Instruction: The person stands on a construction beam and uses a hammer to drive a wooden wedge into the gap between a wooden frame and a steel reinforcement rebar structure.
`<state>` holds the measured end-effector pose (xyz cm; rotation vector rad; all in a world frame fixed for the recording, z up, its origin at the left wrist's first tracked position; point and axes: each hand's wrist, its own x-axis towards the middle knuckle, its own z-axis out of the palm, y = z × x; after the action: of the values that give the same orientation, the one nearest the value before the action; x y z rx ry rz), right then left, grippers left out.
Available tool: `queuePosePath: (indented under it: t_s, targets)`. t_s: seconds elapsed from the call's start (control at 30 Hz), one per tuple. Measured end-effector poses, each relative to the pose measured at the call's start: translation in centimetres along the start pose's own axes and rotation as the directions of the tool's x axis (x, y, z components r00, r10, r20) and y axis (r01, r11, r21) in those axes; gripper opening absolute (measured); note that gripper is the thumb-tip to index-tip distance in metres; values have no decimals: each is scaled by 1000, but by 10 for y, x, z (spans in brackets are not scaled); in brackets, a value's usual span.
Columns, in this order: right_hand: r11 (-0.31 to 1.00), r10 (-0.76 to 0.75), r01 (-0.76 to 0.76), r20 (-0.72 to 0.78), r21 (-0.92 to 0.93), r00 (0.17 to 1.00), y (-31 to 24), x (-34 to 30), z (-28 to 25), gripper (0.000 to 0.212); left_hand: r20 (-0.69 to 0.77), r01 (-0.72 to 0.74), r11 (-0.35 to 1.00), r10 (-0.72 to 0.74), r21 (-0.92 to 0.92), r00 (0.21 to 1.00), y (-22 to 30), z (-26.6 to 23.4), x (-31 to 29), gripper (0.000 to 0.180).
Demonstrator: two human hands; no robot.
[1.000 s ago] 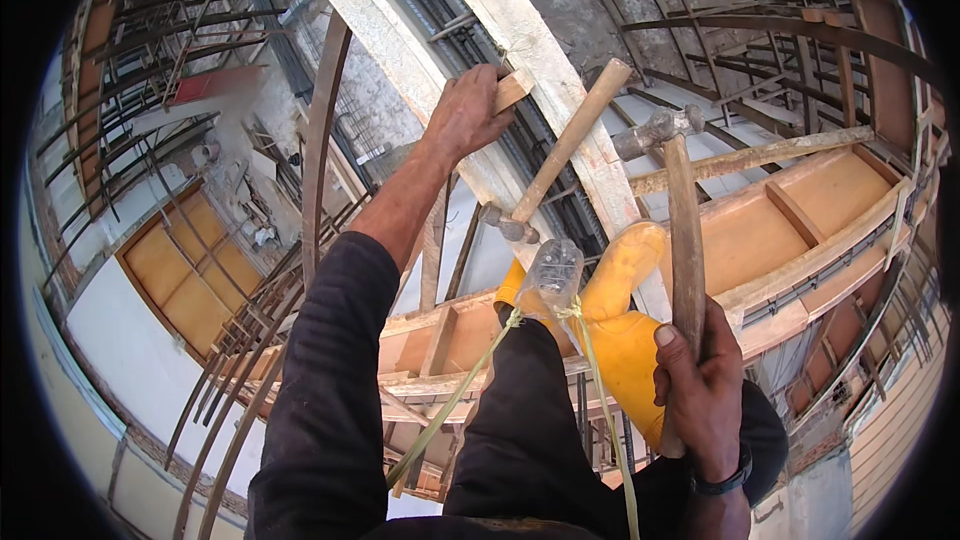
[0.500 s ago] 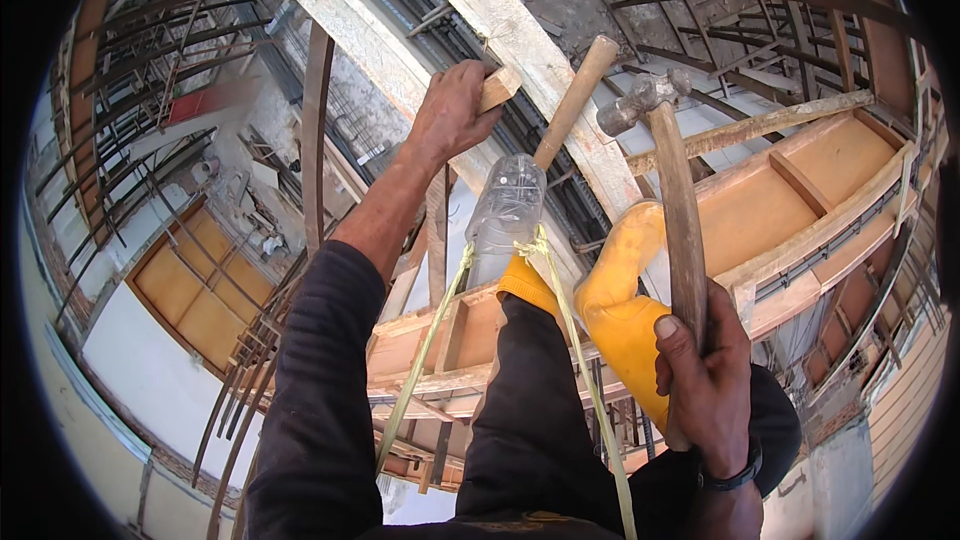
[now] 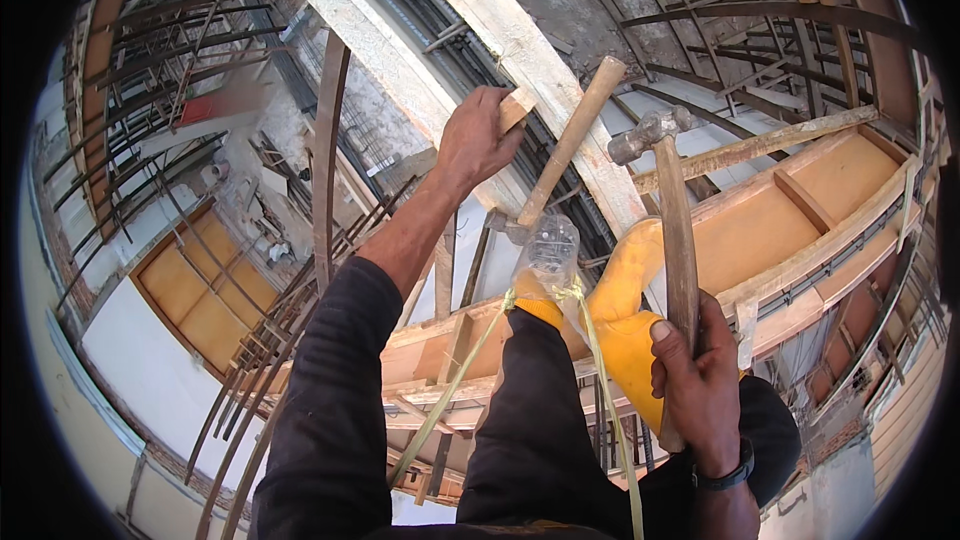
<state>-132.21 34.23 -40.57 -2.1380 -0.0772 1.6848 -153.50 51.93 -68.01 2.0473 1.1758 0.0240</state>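
My left hand [image 3: 478,140] is closed round a short piece of wood [image 3: 517,109], whose end sticks out over the bars between two formwork boards. In my right hand [image 3: 700,380] I grip a hammer [image 3: 676,230] by its wooden handle, metal head up. A second hammer [image 3: 572,140] rests across the near formwork board, and its head shows beside a clear plastic bottle [image 3: 550,252]. The bottle hangs on a pale yellow-green strap [image 3: 597,370] in front of me. Yellow boots [image 3: 628,285] are on my feet, below and between my hands.
Pale formwork boards [image 3: 560,80] run diagonally, with steel reinforcing bars [image 3: 410,15] between them. A curved wooden formwork trough [image 3: 850,185] lies to the right. Poles and scaffolding [image 3: 180,50] stand over a lower level at left, where a wooden panel [image 3: 205,280] shows.
The hanging bottle has swung right and down, uncovering the second hammer's head. The view has shifted slightly. Both hands keep their holds.
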Motion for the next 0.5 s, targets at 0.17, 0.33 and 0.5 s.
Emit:
queuePosePath:
  t_s: [0.17, 0.33, 0.5]
  targets:
    - [1000, 6, -6, 3, -26, 1000, 3, 2, 0, 46, -139, 222, 942, -263, -252, 955, -9, 6, -8, 48]
    - [998, 53, -54, -6, -30, 999, 1, 3, -2, 46, -105, 93, 984, -109, -152, 988, 13, 31, -31, 54]
    - [997, 76, -76, -5, 3, 997, 3, 4, -2, 47, -141, 120, 991, -129, -66, 982, 20, 50, -36, 57]
